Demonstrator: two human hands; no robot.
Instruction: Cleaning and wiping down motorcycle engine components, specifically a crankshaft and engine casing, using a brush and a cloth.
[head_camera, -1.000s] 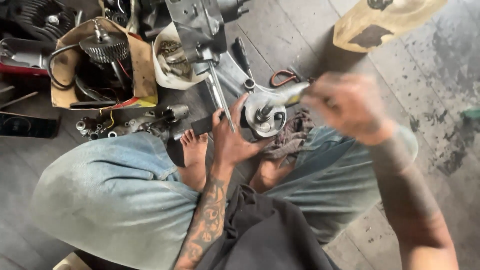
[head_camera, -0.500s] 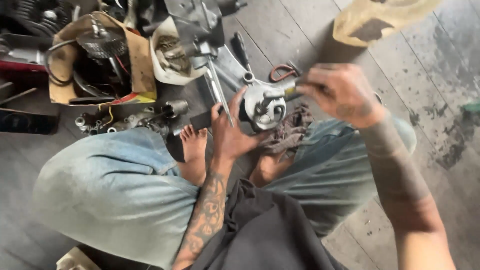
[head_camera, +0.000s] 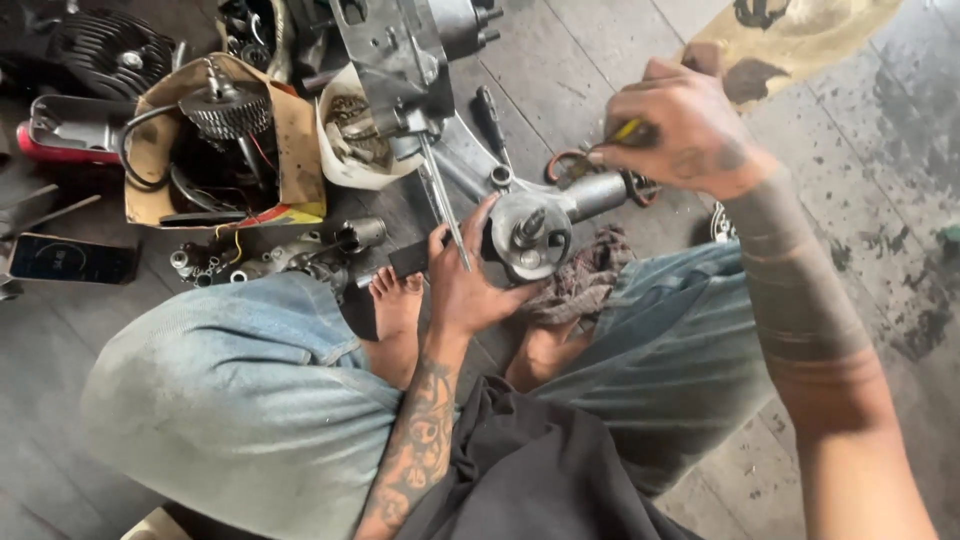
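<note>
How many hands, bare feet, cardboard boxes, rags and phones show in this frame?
Hands: 2, left hand on the round metal engine part, right hand gripping a yellow-handled tool
Bare feet: 2
Cardboard boxes: 1
Rags: 1
Phones: 1
Total: 7

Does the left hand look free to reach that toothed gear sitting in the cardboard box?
Probably not right now: the left hand is pressed against the round metal engine part. The gear sits on top of the box, uncovered, so nothing else seems to block it.
</note>
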